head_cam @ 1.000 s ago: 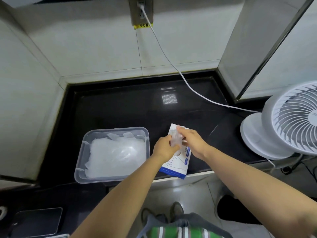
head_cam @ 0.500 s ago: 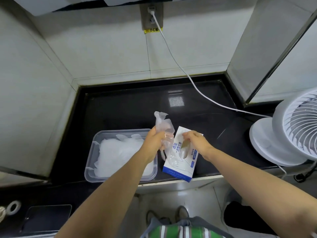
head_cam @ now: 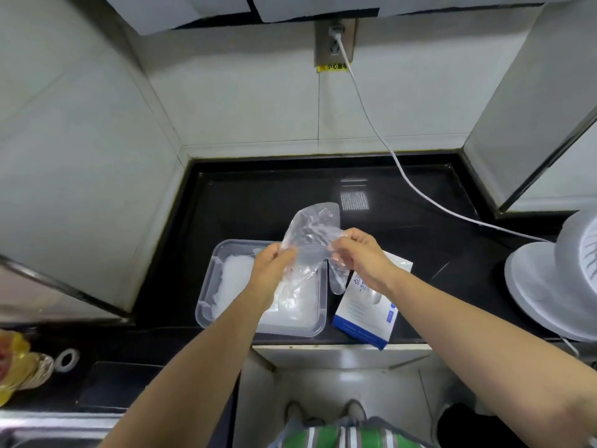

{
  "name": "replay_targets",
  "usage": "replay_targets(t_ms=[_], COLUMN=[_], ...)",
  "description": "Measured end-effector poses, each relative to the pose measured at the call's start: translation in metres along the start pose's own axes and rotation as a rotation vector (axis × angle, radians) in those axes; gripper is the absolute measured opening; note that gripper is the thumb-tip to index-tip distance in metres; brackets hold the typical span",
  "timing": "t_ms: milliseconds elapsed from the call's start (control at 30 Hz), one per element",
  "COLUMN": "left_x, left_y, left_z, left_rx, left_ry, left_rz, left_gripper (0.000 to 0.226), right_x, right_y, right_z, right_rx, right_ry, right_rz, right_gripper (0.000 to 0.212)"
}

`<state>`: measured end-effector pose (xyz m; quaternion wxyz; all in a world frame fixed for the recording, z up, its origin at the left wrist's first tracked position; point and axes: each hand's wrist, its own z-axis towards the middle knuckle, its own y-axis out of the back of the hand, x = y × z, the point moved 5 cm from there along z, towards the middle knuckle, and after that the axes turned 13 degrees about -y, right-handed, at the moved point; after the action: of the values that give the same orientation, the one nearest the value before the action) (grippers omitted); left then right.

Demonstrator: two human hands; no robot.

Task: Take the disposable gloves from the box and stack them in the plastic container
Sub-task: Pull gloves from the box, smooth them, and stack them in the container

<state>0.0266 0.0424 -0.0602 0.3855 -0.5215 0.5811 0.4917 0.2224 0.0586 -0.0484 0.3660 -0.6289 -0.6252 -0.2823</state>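
Observation:
A clear disposable glove point(head_cam: 311, 232) is stretched between both hands above the black counter. My left hand point(head_cam: 271, 270) pinches its left edge over the plastic container point(head_cam: 206, 286). My right hand point(head_cam: 358, 257) pinches its right edge, and part of the glove hangs down below that hand. The container is clear and rectangular and holds a stack of clear gloves point(head_cam: 237, 279). The white and blue glove box point(head_cam: 368, 315) lies flat just right of the container, partly under my right wrist.
A white fan point(head_cam: 555, 276) stands at the right on the black counter point(head_cam: 258, 205). Its white cable point(head_cam: 387, 147) runs up to a wall socket point(head_cam: 334, 40). Tiled walls close the back and left. A dark tray point(head_cam: 109, 383) and gold foil lie lower left.
My left hand lifted a glove out of the box and carried it left over the container. My right hand left the box and took hold of the glove's other edge, spreading it.

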Motion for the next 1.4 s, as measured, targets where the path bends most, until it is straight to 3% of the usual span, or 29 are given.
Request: replay_targets(t_ms=[133,267,433,567,667,733,767,867,967,1200,1333,1400], left_x=[0.017,0.021,0.020,0.027,0.028,0.024,0.021,0.015,0.006,0.005,0.014,0.017], left_y=[0.034,0.037,0.047,0.064,0.071,0.069,0.069,0.072,0.082,0.091,0.084,0.075], left_z=[0.006,0.004,0.003,0.005,0.005,0.003,0.002,0.004,0.005,0.010,0.012,0.015], left_rx=[-0.044,0.045,0.050,-0.006,-0.053,-0.046,-0.058,-0.172,-0.290,-0.215,-0.122,-0.048], left_ry=[0.025,0.086,0.114,0.168,0.160,0.125,0.113,0.017,-0.099,-0.243,-0.278,-0.311], left_rz=[0.054,-0.158,-0.213,-0.311,-0.370,-0.341,-0.324,-0.304,-0.157,0.506,0.749,0.828], left_gripper=[0.030,0.024,0.028,0.036,0.032,0.025,0.025,0.015,0.014,0.021,0.024,0.025], right_x=[-0.004,-0.003,0.004,-0.008,-0.013,-0.011,-0.009,0.002,0.007,-0.010,0.013,0.025], right_y=[-0.017,-0.038,-0.049,-0.055,-0.073,-0.084,-0.086,-0.081,-0.074,-0.070,-0.065,-0.070], right_z=[0.003,0.005,0.011,0.020,0.016,0.009,0.009,0.015,0.015,0.011,0.003,-0.001], right_rx=[0.076,0.162,0.098,0.111,0.353,0.449,0.410,0.085,-0.157,-0.323,-0.502,-0.450], right_ry=[-0.048,-0.114,-0.058,-0.164,-0.231,-0.234,-0.219,-0.073,0.028,-0.029,0.285,0.418], right_rz=[-0.047,-0.083,-0.114,-0.138,-0.102,-0.116,-0.111,-0.060,-0.118,-0.445,-0.444,-0.425], right_gripper=[0.014,0.054,0.016,0.024,0.043,0.045,0.040,0.024,0.027,0.011,0.025,0.021])
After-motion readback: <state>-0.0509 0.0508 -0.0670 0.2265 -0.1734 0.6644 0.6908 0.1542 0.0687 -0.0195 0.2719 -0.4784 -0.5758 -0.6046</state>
